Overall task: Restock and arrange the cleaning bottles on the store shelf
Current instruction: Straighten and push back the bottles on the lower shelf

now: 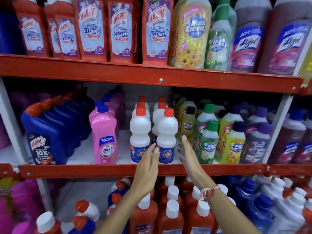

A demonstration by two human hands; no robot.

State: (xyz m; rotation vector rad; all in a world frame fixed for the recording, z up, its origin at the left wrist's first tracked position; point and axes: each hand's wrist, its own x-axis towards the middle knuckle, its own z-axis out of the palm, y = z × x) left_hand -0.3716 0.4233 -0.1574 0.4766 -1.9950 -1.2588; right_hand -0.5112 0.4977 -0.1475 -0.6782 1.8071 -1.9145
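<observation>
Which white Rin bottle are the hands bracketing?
The front right white bottle, between the left hand and right hand; the front left one stands outside them.

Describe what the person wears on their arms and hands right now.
Both forearms are bare, with no sleeves or gloves in view. The right hand has a pink and white thread band tied at the wrist. The left hand shows no rings or bands.

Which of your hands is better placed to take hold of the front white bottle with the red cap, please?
Left. The left hand has its fingers at the front white bottle's label; the right hand is open beside it.
</observation>
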